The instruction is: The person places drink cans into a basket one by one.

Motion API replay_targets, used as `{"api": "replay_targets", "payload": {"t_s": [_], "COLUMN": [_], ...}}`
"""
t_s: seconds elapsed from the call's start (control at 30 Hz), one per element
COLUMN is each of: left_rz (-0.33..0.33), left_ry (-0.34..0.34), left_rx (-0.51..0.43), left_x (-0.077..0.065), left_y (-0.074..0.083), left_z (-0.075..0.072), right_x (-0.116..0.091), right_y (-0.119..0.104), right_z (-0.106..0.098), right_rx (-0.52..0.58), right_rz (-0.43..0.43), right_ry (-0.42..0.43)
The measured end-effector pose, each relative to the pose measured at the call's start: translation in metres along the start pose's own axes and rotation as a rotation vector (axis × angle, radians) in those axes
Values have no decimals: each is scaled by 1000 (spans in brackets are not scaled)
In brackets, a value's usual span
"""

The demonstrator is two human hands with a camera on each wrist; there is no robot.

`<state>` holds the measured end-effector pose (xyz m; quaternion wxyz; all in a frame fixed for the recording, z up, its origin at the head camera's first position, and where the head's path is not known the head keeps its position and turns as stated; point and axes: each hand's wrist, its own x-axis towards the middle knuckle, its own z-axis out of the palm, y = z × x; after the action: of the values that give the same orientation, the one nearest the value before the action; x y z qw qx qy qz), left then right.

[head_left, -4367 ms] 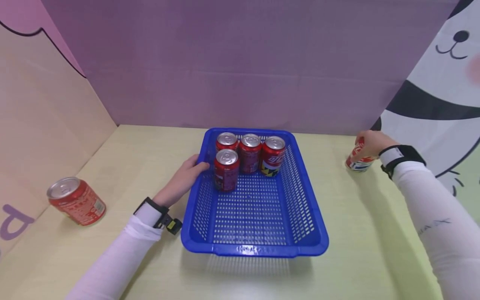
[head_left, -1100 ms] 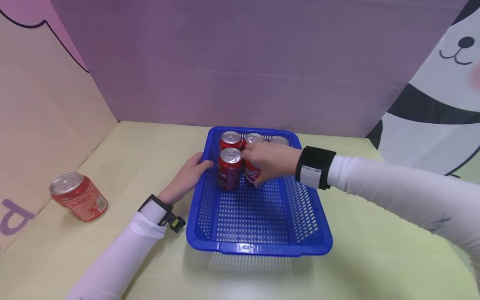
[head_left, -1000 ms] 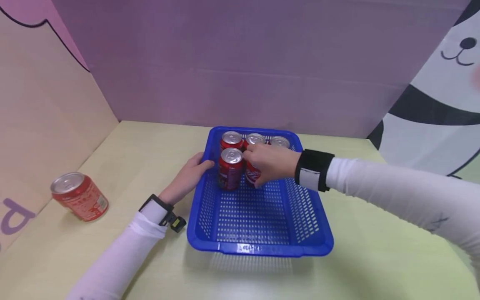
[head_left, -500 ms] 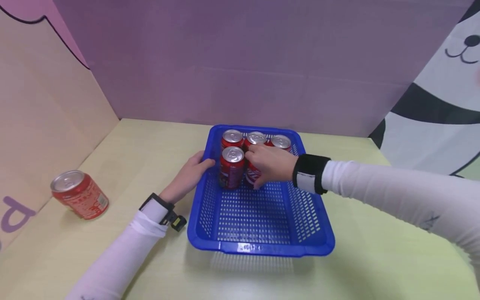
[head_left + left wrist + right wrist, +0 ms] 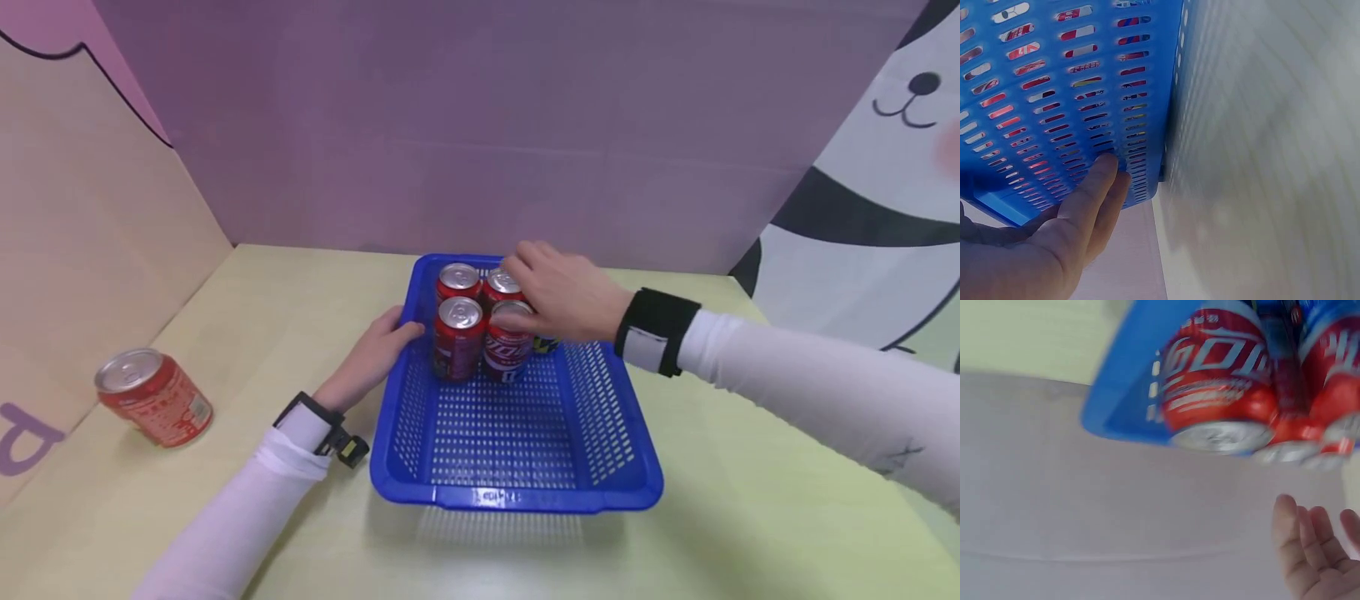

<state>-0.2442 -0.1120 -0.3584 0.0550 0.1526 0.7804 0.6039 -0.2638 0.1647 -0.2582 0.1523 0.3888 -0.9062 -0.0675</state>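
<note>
A blue plastic basket [image 5: 517, 498] stands in the middle of the table, with several red soda cans upright in its far half. My left hand [image 5: 371, 358] holds the basket's left rim, thumb over the edge; in the left wrist view its fingers [image 5: 1094, 194] lie against the perforated outer wall. My right hand [image 5: 566, 292] hovers over the cans, fingers loose and holding nothing. Below its thumb stands the front-right can [image 5: 507, 350], beside the front-left can [image 5: 457, 342]. A back-right can [image 5: 1216, 381] is mostly hidden by the right hand in the head view.
Another red can [image 5: 153, 398] stands alone on the table's left side. A purple backdrop [image 5: 480, 125] rises behind the table [image 5: 750, 467], with printed panels at both sides.
My right hand carried a can from the table's right side into the basket, set it beside the front-left can, then let go and rose. My left hand stays on the rim.
</note>
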Motion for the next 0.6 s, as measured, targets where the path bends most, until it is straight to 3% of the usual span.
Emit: {"api": "replay_targets", "payload": {"t_s": [0.2,0.27,0.43,0.6], "left_rz": [3,-1,-9,2], "left_ry": [12,19,27,15], "left_rx": [1,6,19,18], "left_x": [-2,-2,-4,0], "left_y": [0,-2,-6,-11], "left_z": [-4,-6,-12,-13], "right_x": [-19,-28,-51,-69], "right_y": [46,61,81,77], "right_z": [-8,-4,22,53], "right_rx": [243,325,502,733], "right_rz": [432,531,605,660], "right_ry": [-24,-55,-31,30]}}
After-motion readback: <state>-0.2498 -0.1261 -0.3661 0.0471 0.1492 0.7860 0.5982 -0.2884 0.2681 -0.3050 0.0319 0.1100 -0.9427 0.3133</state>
